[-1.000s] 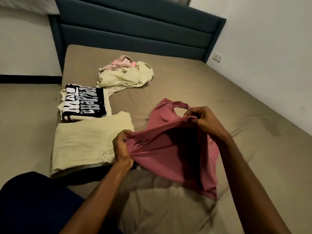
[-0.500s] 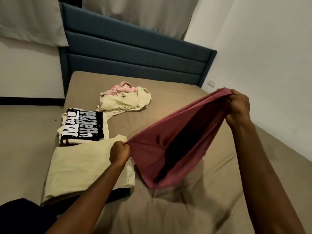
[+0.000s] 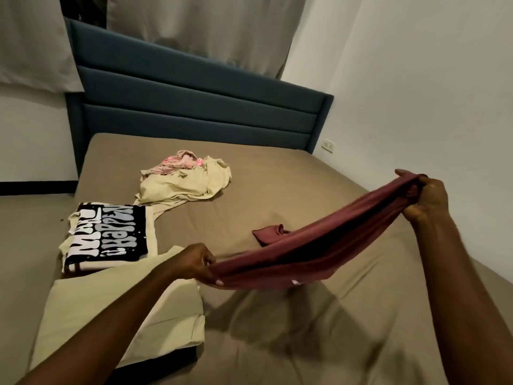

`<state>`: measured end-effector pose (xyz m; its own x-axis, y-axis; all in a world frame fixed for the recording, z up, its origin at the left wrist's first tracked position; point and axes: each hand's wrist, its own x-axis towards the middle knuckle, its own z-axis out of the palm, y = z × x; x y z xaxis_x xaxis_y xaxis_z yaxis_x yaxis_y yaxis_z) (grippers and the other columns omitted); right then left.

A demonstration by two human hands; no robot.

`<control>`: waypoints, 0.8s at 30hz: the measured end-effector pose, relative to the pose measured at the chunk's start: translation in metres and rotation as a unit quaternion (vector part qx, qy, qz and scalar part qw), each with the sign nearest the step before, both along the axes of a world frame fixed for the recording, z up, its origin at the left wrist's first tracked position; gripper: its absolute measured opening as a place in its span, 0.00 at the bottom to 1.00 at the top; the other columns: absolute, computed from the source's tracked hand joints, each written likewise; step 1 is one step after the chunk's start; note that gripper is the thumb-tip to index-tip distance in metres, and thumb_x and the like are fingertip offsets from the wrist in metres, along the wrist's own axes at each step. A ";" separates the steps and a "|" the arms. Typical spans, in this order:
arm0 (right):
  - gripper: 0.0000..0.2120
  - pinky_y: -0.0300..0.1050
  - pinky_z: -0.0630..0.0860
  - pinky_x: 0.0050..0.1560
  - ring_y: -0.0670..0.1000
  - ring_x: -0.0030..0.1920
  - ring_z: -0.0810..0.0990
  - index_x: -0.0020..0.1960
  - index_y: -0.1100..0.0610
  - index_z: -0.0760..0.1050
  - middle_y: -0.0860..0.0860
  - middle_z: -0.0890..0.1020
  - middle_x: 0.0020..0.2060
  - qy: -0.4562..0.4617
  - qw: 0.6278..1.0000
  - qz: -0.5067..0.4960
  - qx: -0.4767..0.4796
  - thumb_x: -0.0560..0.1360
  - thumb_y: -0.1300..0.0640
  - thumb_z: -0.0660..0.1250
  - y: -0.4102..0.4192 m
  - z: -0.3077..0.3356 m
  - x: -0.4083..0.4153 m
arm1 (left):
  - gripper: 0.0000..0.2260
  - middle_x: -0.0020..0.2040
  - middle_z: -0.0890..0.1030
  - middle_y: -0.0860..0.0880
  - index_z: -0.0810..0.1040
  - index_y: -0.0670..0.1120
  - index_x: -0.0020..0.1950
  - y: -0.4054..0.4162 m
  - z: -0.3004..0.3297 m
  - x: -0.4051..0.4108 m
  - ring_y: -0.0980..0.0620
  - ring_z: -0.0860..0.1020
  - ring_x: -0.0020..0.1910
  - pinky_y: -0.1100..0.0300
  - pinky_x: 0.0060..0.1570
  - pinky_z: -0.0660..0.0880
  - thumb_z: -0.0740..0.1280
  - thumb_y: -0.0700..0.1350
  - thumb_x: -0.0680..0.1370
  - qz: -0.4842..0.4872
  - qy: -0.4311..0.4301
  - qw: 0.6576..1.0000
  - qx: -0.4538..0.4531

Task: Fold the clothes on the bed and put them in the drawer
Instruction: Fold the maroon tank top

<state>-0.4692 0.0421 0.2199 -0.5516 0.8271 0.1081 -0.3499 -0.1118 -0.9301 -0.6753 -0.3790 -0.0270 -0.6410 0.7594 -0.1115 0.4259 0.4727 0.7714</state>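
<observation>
- Since the earlier frame, both hands are holding the maroon garment (image 3: 319,254) flatter and lower, so it is now sagging in a long band over the bed (image 3: 277,343) rather than hanging as a deep pouch; one corner is trailing onto the sheet behind it.
- Left hand (image 3: 198,263): fingers curled, pinching the near-left end of the garment, just above the corner of the folded pale-yellow cloth (image 3: 91,315).
- Right hand (image 3: 424,198): fingers curled, gripping the bunched far-right end, raised higher than the left.
- Folded pale-yellow cloth: lying flat at the near-left of the bed, partly covered by the left forearm.
- Folded black printed shirt (image 3: 108,237): lying just beyond the yellow cloth, touching its far edge, white lettering facing up.
- Unfolded pile: a crumpled cream garment (image 3: 186,187) with a pink patterned piece (image 3: 177,162) resting on its far side, sitting mid-bed, well apart from the hands.
- Blue padded headboard (image 3: 194,104): standing at the far end of the bed.
- Pale curtains (image 3: 194,26): hanging behind the headboard.
- Wall socket (image 3: 328,146): showing on the white wall to the right of the headboard.
</observation>
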 end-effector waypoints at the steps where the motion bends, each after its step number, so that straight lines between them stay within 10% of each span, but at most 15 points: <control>1: 0.15 0.44 0.80 0.50 0.51 0.41 0.82 0.51 0.62 0.84 0.57 0.83 0.44 -0.017 1.000 -0.007 0.006 0.73 0.63 0.60 0.004 0.000 -0.001 | 0.11 0.27 0.78 0.57 0.88 0.50 0.39 -0.003 -0.005 -0.006 0.61 0.74 0.27 0.64 0.30 0.69 0.84 0.54 0.65 0.006 0.041 0.998 -0.055; 5: 0.14 0.45 0.81 0.55 0.53 0.50 0.84 0.50 0.59 0.85 0.56 0.86 0.50 -0.057 0.996 -0.054 0.047 0.76 0.65 0.61 0.007 0.000 -0.005 | 0.05 0.33 0.85 0.50 0.87 0.49 0.41 0.000 -0.008 -0.020 0.54 0.80 0.31 0.62 0.33 0.71 0.75 0.48 0.76 0.219 -0.077 0.969 0.078; 10: 0.18 0.42 0.78 0.41 0.52 0.40 0.82 0.36 0.55 0.86 0.50 0.86 0.34 -0.119 0.986 -0.073 0.096 0.70 0.68 0.60 0.007 -0.012 0.007 | 0.15 0.46 0.85 0.33 0.77 0.35 0.56 -0.003 0.028 -0.037 0.36 0.86 0.40 0.52 0.30 0.83 0.52 0.37 0.86 0.311 -0.384 0.835 0.240; 14: 0.14 0.43 0.74 0.36 0.53 0.37 0.80 0.33 0.54 0.85 0.50 0.84 0.32 -0.124 0.976 -0.061 0.166 0.69 0.67 0.64 0.013 -0.023 0.019 | 0.11 0.47 0.81 0.37 0.76 0.36 0.55 0.008 0.070 -0.060 0.43 0.81 0.41 0.54 0.34 0.83 0.55 0.28 0.83 0.367 -0.423 0.741 0.371; 18: 0.15 0.35 0.76 0.29 0.51 0.32 0.82 0.38 0.56 0.85 0.52 0.83 0.29 -0.191 0.924 -0.130 0.304 0.72 0.72 0.66 0.028 -0.021 0.032 | 0.08 0.46 0.81 0.42 0.79 0.38 0.48 0.013 0.116 -0.079 0.48 0.80 0.43 0.55 0.53 0.83 0.62 0.28 0.81 0.327 -0.398 0.749 0.417; 22: 0.13 0.46 0.76 0.42 0.63 0.41 0.81 0.48 0.59 0.84 0.61 0.81 0.40 -0.383 0.747 -0.290 0.459 0.67 0.70 0.70 0.043 -0.021 0.046 | 0.07 0.44 0.83 0.44 0.83 0.40 0.52 0.021 0.180 -0.093 0.50 0.82 0.43 0.64 0.34 0.81 0.74 0.35 0.75 0.353 -0.306 0.771 0.432; 24: 0.11 0.53 0.79 0.47 0.67 0.43 0.81 0.47 0.62 0.84 0.64 0.81 0.45 -0.413 0.725 -0.319 0.450 0.66 0.69 0.69 0.045 -0.020 0.050 | 0.09 0.47 0.84 0.43 0.84 0.39 0.53 0.026 0.212 -0.095 0.50 0.82 0.43 0.65 0.34 0.79 0.75 0.35 0.74 0.349 -0.272 0.786 0.432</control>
